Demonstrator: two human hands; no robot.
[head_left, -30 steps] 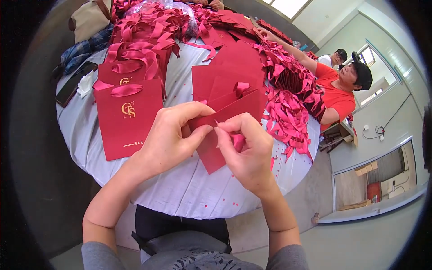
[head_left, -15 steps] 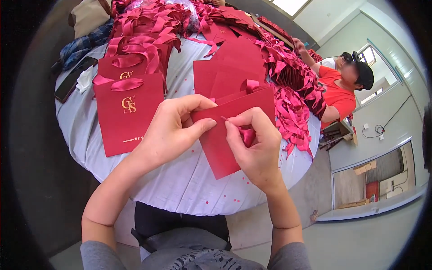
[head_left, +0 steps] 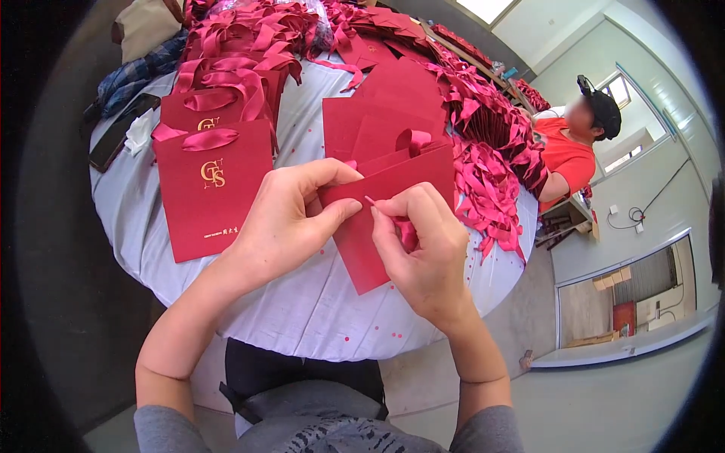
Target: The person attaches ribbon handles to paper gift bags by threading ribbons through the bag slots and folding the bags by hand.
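Red paper gift bag (head_left: 359, 257), smooth, matte and folded flat, held at a slant above the near part of a round table (head_left: 302, 317), in front of the person's body. The left hand (head_left: 291, 211) pinches its upper left part between thumb and forefinger. The right hand (head_left: 423, 245) holds a satin ribbon (head_left: 407, 235): thumb and forefinger close narrowly on its thin, twisted end, the other fingers curl inward, and glossy pink-red folds show within the palm. The tip points at the bag's face; whether it touches cannot be told. A ribbon loop (head_left: 414, 141) stands above the bag's top edge. Beyond lie plain red paper panels (head_left: 396, 90), overlapping. To the left, a finished bag (head_left: 189, 204) with a gold emblem and a ribbon handle lies before a row of similar ones; to the right spreads a tangled heap of ribbons (head_left: 491, 200). The white tablecloth is creased and dotted with small red discs (head_left: 347, 339). At its left edge: a dark flat phone (head_left: 109, 151), crumpled white tissue (head_left: 139, 134) and blue plaid cloth (head_left: 143, 79). At right, a co-worker (head_left: 566, 147) in an orange-red shirt and black cap.
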